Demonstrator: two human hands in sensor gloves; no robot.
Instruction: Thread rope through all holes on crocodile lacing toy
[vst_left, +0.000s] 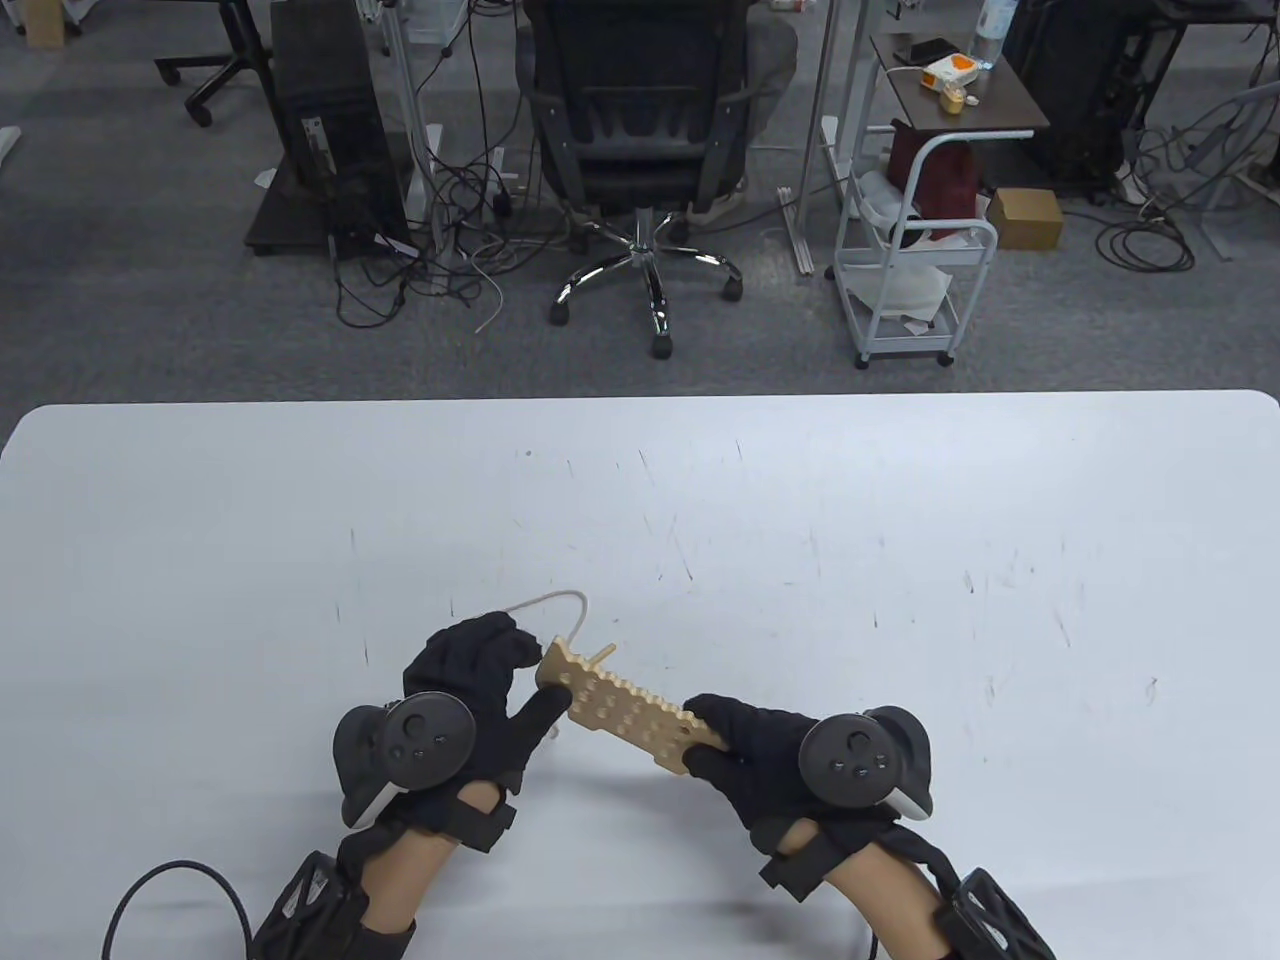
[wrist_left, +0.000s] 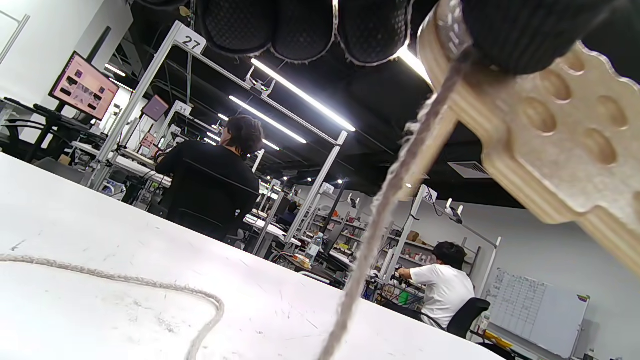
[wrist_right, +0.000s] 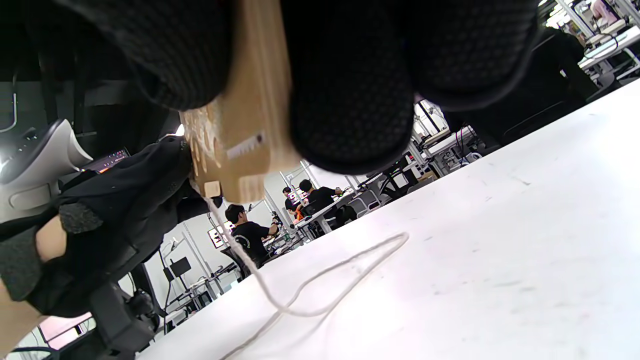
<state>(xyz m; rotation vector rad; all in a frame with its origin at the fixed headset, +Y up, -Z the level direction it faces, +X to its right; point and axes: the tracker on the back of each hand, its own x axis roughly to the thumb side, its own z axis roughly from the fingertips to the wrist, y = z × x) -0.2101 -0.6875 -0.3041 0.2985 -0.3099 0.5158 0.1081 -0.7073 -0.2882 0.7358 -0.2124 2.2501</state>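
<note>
Black-gloved left hand pinches the upper-left end of the long tan wooden crocodile lacing board, thumb below, fingers over the top. The board is held off the white table, slanting down to the right; a thin beige rope arcs from the left fingers to that end, then trails slack onto the table. Black-gloved right hand grips the board's lower-right end, fingers curled round it.

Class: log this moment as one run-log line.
left hand: grips crocodile toy | right hand: grips toy | rope: hangs to table
</note>
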